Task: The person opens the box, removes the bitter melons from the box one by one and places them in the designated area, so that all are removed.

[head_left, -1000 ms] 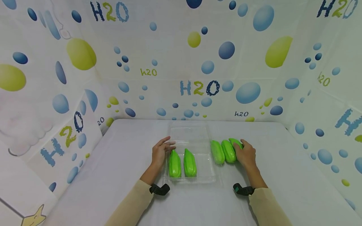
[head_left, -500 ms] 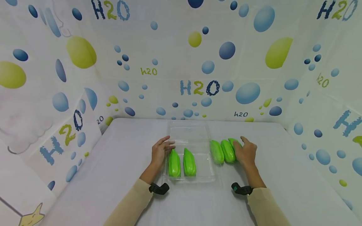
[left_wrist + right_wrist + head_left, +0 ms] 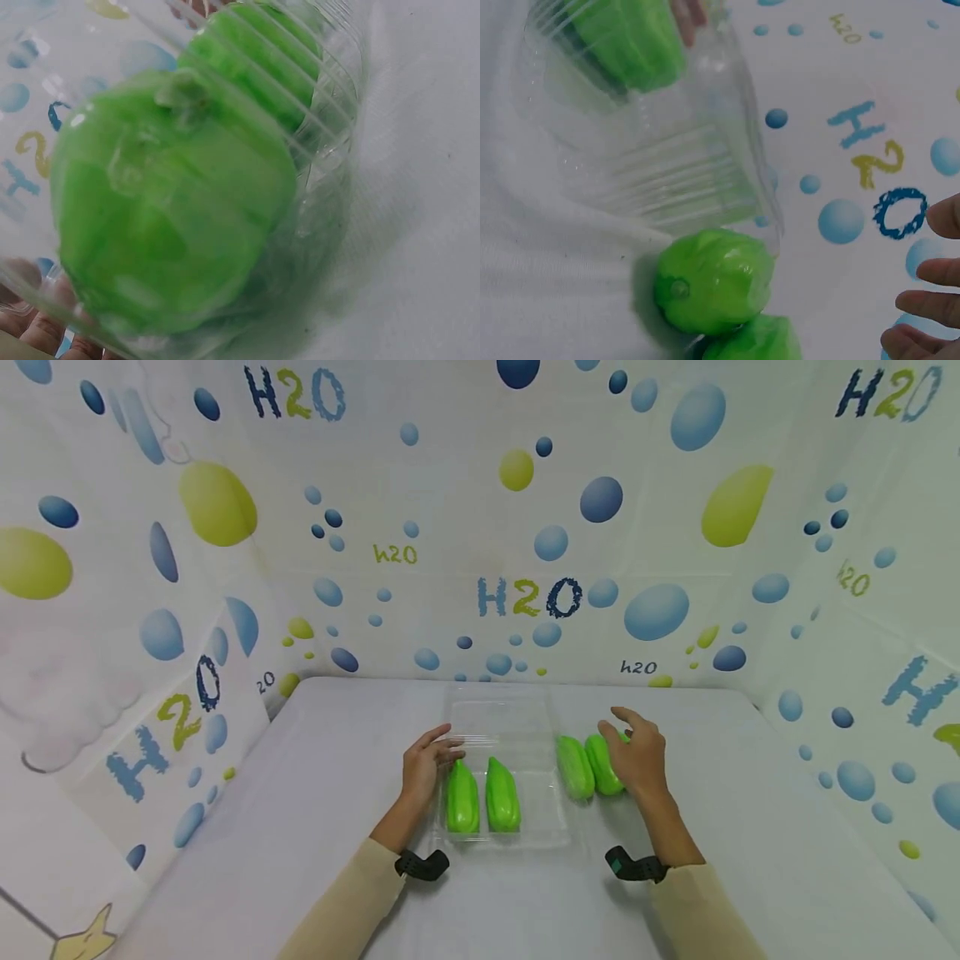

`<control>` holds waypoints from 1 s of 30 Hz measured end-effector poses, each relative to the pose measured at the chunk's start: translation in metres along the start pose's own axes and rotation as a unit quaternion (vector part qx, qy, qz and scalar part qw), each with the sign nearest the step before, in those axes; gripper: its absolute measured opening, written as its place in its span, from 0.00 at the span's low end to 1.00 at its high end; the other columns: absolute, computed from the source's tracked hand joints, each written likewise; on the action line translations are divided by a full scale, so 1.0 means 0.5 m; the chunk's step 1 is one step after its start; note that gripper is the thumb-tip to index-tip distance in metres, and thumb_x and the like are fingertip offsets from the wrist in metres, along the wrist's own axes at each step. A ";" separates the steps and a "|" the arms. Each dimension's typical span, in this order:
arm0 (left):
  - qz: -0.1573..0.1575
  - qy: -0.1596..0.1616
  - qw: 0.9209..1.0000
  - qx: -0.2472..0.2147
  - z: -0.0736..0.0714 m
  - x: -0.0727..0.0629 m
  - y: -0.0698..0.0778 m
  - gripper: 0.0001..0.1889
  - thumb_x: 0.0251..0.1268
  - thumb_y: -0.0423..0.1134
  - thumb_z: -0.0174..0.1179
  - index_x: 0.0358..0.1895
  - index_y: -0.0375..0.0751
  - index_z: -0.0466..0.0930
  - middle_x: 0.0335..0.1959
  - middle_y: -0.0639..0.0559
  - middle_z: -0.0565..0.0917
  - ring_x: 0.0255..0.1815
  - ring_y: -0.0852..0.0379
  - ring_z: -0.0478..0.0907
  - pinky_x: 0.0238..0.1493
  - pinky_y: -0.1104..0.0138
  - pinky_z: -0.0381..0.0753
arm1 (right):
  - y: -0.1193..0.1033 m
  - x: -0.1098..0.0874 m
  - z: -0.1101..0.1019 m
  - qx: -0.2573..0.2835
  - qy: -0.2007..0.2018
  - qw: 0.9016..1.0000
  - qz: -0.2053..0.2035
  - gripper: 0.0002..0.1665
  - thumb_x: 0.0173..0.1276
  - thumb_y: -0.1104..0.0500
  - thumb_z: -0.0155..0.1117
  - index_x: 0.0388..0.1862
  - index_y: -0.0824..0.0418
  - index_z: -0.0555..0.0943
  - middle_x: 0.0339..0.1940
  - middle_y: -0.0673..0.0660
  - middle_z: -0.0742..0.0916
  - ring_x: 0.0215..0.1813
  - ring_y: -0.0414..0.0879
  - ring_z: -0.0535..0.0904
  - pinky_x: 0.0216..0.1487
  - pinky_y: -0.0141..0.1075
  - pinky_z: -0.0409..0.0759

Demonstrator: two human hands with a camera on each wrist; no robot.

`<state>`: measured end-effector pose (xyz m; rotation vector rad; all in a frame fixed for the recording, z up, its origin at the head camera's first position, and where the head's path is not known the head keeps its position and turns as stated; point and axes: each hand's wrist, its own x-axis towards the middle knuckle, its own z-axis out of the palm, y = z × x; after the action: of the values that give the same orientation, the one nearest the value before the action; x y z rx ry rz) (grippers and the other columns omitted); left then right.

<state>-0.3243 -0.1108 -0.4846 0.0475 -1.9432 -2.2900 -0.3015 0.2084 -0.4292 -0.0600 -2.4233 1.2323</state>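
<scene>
A clear plastic tray (image 3: pixel 543 803) lies on the white table and holds two green gourds (image 3: pixel 462 797) (image 3: pixel 503 794) side by side. My left hand (image 3: pixel 431 758) rests with straight fingers on the tray's left rim. Through the tray wall, the left wrist view shows the nearest gourd (image 3: pixel 172 225). Right of the tray lie two more gourds (image 3: pixel 575 767) (image 3: pixel 602 763) on the table. My right hand (image 3: pixel 634 747) hovers over them, fingers spread and holding nothing. It hides whatever lies further right. In the right wrist view its fingertips (image 3: pixel 922 304) hang beside a gourd (image 3: pixel 712 289).
The white table (image 3: pixel 337 760) is walled on three sides by sheets printed with bubbles and H2O lettering (image 3: pixel 529 596). A clear open lid (image 3: pixel 501 714) extends behind the tray. Bare cloth lies left, right and in front of the tray.
My right hand has lifted off the rightmost gourd and shifted left over the row, fingers spreading. The left hand and the tray have stayed put.
</scene>
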 end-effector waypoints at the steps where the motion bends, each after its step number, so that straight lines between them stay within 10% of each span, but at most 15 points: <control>1: 0.001 -0.001 1.000 0.001 -0.001 0.001 0.001 0.21 0.75 0.29 0.45 0.67 0.30 0.74 0.52 0.34 0.86 0.43 0.50 0.89 0.45 0.66 0.82 | -0.006 -0.001 0.001 0.005 -0.005 1.000 -0.005 0.27 0.76 0.51 0.59 0.67 0.66 0.77 0.67 0.65 0.80 0.66 0.66 0.76 0.66 0.57 0.73; 16: -0.008 -0.006 1.000 0.001 -0.004 0.000 0.001 0.22 0.75 0.29 0.45 0.68 0.32 0.73 0.54 0.35 0.86 0.43 0.51 0.88 0.45 0.67 0.81 | -0.098 -0.005 0.023 0.023 -0.136 0.988 -0.074 0.22 0.73 0.55 0.63 0.61 0.65 0.81 0.57 0.62 0.86 0.56 0.56 0.82 0.56 0.52 0.80; 30: 0.009 -0.012 1.000 0.012 -0.006 -0.001 -0.001 0.22 0.77 0.30 0.44 0.69 0.30 0.72 0.54 0.31 0.85 0.49 0.37 0.86 0.51 0.57 0.83 | -0.116 -0.042 0.084 0.107 -0.315 0.942 0.040 0.22 0.71 0.57 0.64 0.60 0.67 0.80 0.49 0.60 0.88 0.51 0.61 0.84 0.44 0.43 0.86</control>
<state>-0.3233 -0.1134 -0.4856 0.0056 -1.9751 -2.2664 -0.2900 0.1365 -0.4129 0.3566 -2.8025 1.7560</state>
